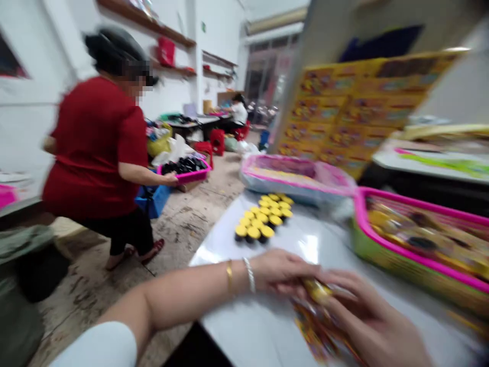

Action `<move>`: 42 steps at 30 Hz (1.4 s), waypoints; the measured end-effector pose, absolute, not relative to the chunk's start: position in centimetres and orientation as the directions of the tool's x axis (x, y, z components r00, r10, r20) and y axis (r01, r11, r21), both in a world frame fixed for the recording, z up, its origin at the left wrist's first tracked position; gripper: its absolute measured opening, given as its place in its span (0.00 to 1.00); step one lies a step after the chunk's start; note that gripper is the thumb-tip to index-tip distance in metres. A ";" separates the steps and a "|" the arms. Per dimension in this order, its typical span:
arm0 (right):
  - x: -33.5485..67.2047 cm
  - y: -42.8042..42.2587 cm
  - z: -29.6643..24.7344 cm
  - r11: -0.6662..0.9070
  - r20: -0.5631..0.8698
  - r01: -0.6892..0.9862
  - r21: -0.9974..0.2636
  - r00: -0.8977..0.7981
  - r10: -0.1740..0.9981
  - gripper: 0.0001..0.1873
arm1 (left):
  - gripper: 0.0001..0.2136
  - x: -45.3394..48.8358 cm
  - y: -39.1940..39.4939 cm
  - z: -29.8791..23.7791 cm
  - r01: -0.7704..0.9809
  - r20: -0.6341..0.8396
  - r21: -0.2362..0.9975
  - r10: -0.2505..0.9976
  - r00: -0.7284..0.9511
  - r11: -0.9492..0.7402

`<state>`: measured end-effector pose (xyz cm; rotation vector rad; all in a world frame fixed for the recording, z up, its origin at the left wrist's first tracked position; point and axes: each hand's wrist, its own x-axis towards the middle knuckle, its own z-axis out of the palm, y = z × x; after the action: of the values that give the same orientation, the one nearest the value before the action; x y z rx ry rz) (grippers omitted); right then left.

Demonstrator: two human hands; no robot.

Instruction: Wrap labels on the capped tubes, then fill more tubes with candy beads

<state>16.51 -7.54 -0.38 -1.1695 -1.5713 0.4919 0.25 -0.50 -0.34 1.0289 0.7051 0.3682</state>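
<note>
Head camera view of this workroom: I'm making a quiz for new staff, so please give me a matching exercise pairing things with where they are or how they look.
Things:
1. Yellow-capped jars
2. Pink tray of black items
3. Left wrist
4. Red bag

Places and states:
A. Touched at the rim by a co-worker's hand
B. On a wooden wall shelf
C. Grouped together on the white table top
D. Wearing a gold bangle and a silver bracelet

Pairs: 1-C, 2-A, 3-D, 4-B
</note>
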 end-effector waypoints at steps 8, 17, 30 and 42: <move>17.0 -7.5 -1.6 0.514 0.545 0.274 -0.813 0.047 0.837 0.04 | 0.21 -0.4 0.0 -0.6 0.015 -0.324 0.858 0.518 0.792 0.513; 17.7 -8.0 -1.0 0.542 0.583 0.579 -0.609 -0.137 0.801 0.11 | 0.25 -0.1 -0.4 -0.7 0.078 -0.389 0.854 0.534 0.750 0.514; 21.5 -6.3 1.5 0.277 0.544 0.930 -0.241 -0.106 0.832 0.09 | 0.12 0.0 0.0 0.1 -0.060 -0.218 0.954 0.820 0.530 0.292; 18.1 -7.5 -1.8 0.396 0.389 0.793 -0.463 -0.219 0.895 0.06 | 0.12 -0.3 0.3 -1.1 0.274 0.012 0.949 0.883 0.469 -0.158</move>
<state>18.15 -7.46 -1.84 -1.4368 -2.0523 0.2176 -0.32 0.26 -1.05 1.6864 1.0040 0.7388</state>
